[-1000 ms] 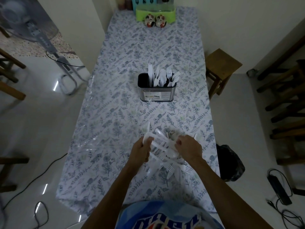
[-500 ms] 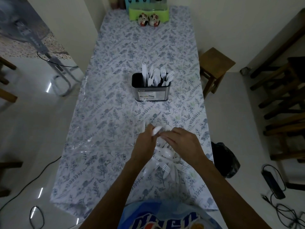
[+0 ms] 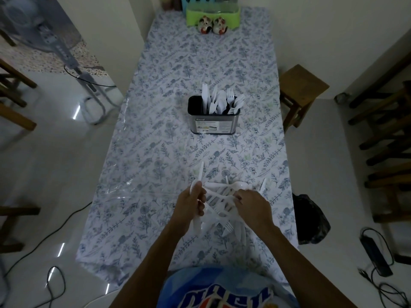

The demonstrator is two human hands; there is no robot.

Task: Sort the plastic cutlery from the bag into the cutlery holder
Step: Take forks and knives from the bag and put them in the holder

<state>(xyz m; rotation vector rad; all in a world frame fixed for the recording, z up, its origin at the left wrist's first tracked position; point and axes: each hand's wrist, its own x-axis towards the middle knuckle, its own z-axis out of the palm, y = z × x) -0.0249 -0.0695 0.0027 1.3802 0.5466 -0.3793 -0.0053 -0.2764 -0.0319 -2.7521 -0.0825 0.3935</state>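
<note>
The loose plastic cutlery (image 3: 222, 203) lies in a tangled white heap on the near part of the desk (image 3: 155, 152), forks, spoons and knives crossing one another; no bag can be made out around it in this light. The left hand (image 3: 189, 205) grips a small bunch of pieces, their ends sticking up past the fingers and down below the palm. The right hand (image 3: 251, 203) pinches the end of one piece at the heap's right side, fingers curled on it.

Half a second ago both hands were close together over the heap, the right reaching across to the left; now they have drawn apart, and the right has gone back into the heap (likely to pull out one more piece of the same kind). I judge this to be gathering, with delivery not yet begun.

Farther up the desk, well apart from the heap, stands the cutlery holder (image 3: 213, 121), already bearing knives, spoons and forks upright toward its right; the left part looks empty.

Beyond it sit a green container (image 3: 213, 15) and two small figurines (image 3: 212, 24). A wooden stool (image 3: 300, 85) stands to the right, a dark bag (image 3: 311, 218) on the floor
</note>
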